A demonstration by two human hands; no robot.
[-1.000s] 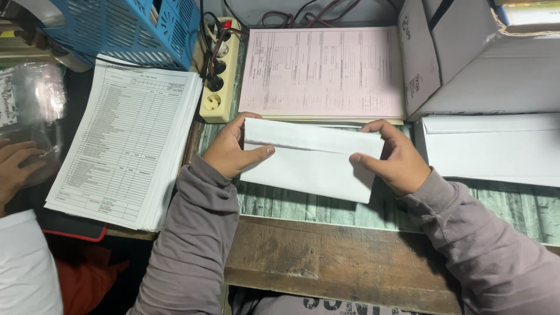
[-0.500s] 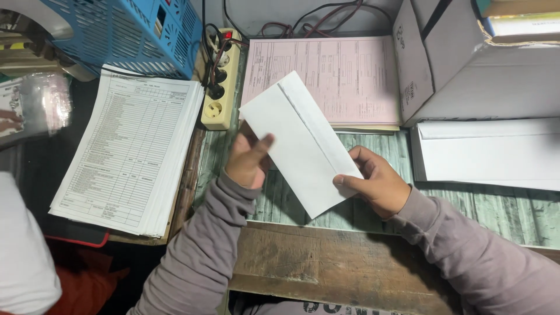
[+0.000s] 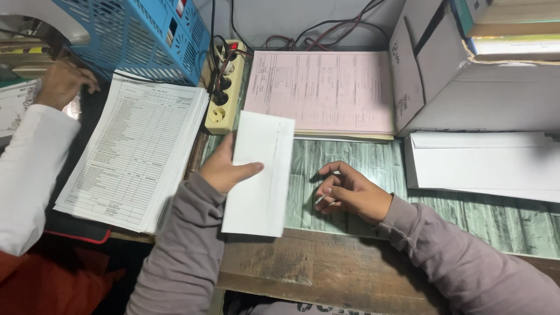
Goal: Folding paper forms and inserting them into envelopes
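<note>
Head view, looking straight down: the left hand (image 3: pixel 224 169) grips a white envelope (image 3: pixel 259 175) by its left long edge, thumb laid across the face and fingers behind. The envelope stands on end, long side running away from the person, its top near the pink forms (image 3: pixel 321 90) and its lower end over the wooden front edge of the surface (image 3: pixel 350 268). It looks lifted a little off the surface, though I cannot be sure.

The right hand (image 3: pixel 350 192) rests just right of the envelope, apart from it, on the green-patterned part of the surface. Its fingers are curled loosely inward and something thin and pale shows between them; I cannot tell what it is.

Left of the envelope lies a thick stack of printed white sheets (image 3: pixel 134 151), and between that stack and the pink forms sits a cream power strip (image 3: pixel 224 93) with dark plugs in it. A blue plastic basket (image 3: pixel 140 35) stands at the top left. To the right, a pile of white envelopes (image 3: pixel 484 166) lies under the edge of a grey cardboard box (image 3: pixel 466 81).

At the far left another person's hand (image 3: pixel 61 81), in a white sleeve, rests by the basket.
</note>
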